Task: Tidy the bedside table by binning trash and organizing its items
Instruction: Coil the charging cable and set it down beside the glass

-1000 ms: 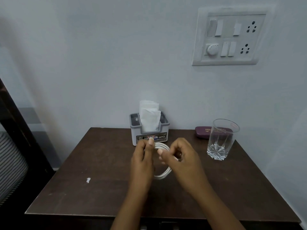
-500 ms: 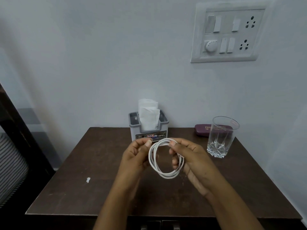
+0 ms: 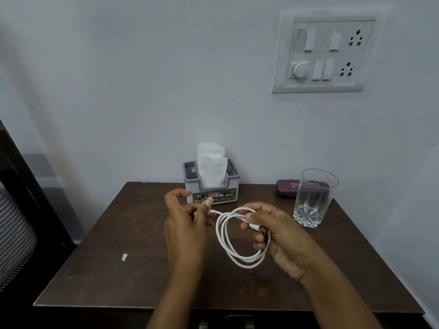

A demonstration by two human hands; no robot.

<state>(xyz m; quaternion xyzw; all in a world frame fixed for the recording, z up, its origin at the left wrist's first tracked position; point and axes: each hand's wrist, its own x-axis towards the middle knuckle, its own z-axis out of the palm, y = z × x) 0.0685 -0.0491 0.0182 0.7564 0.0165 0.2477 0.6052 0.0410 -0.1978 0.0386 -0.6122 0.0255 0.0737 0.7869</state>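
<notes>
A small white scrap (image 3: 124,257) is seen lying on the dark wooden bedside table (image 3: 99,262), well to the left of the tissue holder and nearer the front edge. The grey tissue holder (image 3: 211,186) is placed at the back of the table against the wall, with white tissues (image 3: 210,166) standing upright in it.

In front of the tissue holder and slightly to its left, the left hand (image 3: 184,224) is held above the table. One end of a white cable (image 3: 225,236) is pinched between its thumb and fingers, while the forefinger is curled loosely above. In front of the tissue holder and to its right, the coiled loops of the cable are gathered and hang clear of the tabletop. The coil is gripped by the right hand (image 3: 278,236), whose fingers are closed around the top of the loops; a plug end of the cable is seen sticking out beside the thumb.

To the right of the tissue holder, a maroon case (image 3: 286,187) is set flat at the back of the table. Just in front of the case and partly overlapping it in view, a clear drinking glass (image 3: 312,200) is stood upright. Above and to the right of the tissue holder, a white switch panel (image 3: 324,52) is mounted on the wall.
</notes>
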